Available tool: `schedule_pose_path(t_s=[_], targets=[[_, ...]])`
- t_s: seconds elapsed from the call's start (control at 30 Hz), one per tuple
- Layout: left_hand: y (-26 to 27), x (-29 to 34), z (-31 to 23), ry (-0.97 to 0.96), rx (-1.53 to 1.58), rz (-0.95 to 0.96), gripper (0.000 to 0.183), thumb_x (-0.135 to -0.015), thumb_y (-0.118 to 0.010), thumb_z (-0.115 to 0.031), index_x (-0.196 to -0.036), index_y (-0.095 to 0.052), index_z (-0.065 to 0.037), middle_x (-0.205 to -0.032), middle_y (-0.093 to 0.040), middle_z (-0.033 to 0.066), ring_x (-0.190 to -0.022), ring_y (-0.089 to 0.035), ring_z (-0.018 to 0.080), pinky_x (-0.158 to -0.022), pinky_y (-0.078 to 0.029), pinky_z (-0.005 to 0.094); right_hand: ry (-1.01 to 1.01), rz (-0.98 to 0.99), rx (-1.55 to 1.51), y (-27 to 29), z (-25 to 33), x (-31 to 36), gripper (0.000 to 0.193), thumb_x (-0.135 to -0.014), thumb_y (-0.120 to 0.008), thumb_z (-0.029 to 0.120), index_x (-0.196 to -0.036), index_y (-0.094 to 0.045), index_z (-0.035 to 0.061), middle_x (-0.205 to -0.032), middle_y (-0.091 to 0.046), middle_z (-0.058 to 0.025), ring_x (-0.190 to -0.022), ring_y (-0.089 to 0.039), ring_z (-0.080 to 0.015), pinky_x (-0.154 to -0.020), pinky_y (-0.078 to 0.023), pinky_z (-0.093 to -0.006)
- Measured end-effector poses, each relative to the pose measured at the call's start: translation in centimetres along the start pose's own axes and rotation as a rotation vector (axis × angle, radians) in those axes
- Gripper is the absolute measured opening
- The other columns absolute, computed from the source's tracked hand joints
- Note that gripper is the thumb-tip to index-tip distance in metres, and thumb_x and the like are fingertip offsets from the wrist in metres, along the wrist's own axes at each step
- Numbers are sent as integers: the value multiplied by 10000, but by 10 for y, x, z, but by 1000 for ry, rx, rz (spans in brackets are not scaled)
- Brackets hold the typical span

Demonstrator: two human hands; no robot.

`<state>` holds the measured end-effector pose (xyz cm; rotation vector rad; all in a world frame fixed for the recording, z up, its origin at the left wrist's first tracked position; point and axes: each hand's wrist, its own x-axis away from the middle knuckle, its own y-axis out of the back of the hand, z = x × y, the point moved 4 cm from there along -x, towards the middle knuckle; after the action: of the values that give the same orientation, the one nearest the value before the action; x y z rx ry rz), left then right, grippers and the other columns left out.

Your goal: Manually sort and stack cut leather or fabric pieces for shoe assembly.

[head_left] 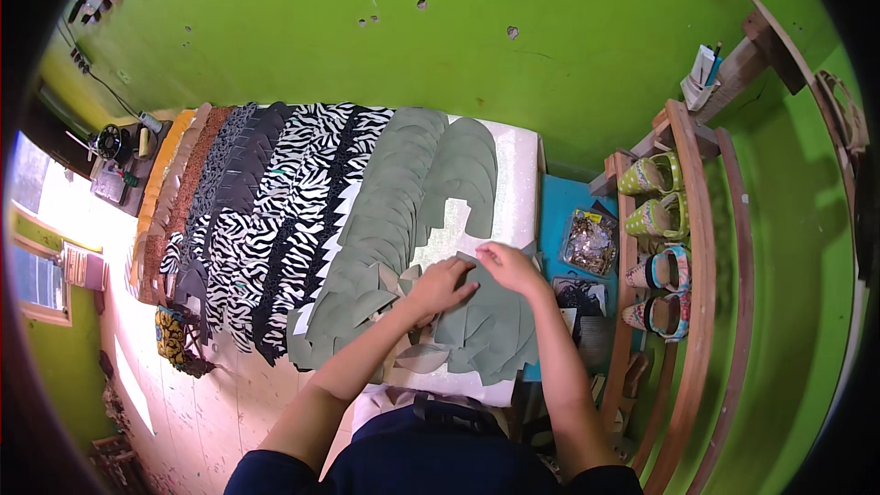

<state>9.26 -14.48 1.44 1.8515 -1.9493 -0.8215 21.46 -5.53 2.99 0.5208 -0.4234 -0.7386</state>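
In the head view, the left hand (443, 288) lies over green pieces (486, 335), thumb and fingers apart, while the right hand (510, 266) bunches its fingertips beside them, grip indeterminable, the rows seemingly overlapped for reachable edges, white surface (519, 165) showing along the far right margin.

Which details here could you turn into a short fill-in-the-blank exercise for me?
1. The wall behind the table is ____.
2. The zebra-striped pieces are black and ____.
3. The left hand is farther from the shoes than the ____ hand.
4. The shoe rack is made of ____.

Missing words: green; white; right; wood.
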Motion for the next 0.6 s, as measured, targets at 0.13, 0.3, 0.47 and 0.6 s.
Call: schedule_pose_path(t_s=[0.13, 0.3, 0.47, 0.6], targets=[[-19, 24, 0, 78, -94, 60, 312, -784, -593, -234, -958, -500, 8, -885, -543, 181, -818, -544, 363, -723, -434, 417, -44, 101, 306, -18, 11, 29, 288, -819, -545, 294, -963, -596, 49, -890, -623, -164, -850, -579, -353, -748, -451, -415], [-25, 49, 0, 184, -54, 18, 265, -810, -566, -240, -909, -494, -5, -847, -543, 186, -810, -544, 365, -701, -430, 430, 115, 45, 413, -38, 9, 43, 198, -800, -523, 211, -908, -605, 67, -872, -620, -137, -849, -578, -310, -784, -419, -417], [-8, 56, -17, 208, -126, -51, 224, -808, -569, -229, -863, -528, -16, -848, -549, 165, -798, -545, 356, -684, -435, 424, 139, -34, 433, -40, 23, 60, 228, -798, -539, 225, -964, -609, 86, -967, -607, -101, -954, -548, -263, -879, -380, -393], [14, 57, -11, 247, -148, -117, 214, -798, -580, -219, -842, -542, -14, -845, -559, 154, -782, -554, 341, -682, -441, 408, 266, -277, 437, -51, 38, 73, 250, -779, -556, 178, -1005, -595, 78, -1046, -570, -89, -1027, -499, -260, -920, -361, -383]])
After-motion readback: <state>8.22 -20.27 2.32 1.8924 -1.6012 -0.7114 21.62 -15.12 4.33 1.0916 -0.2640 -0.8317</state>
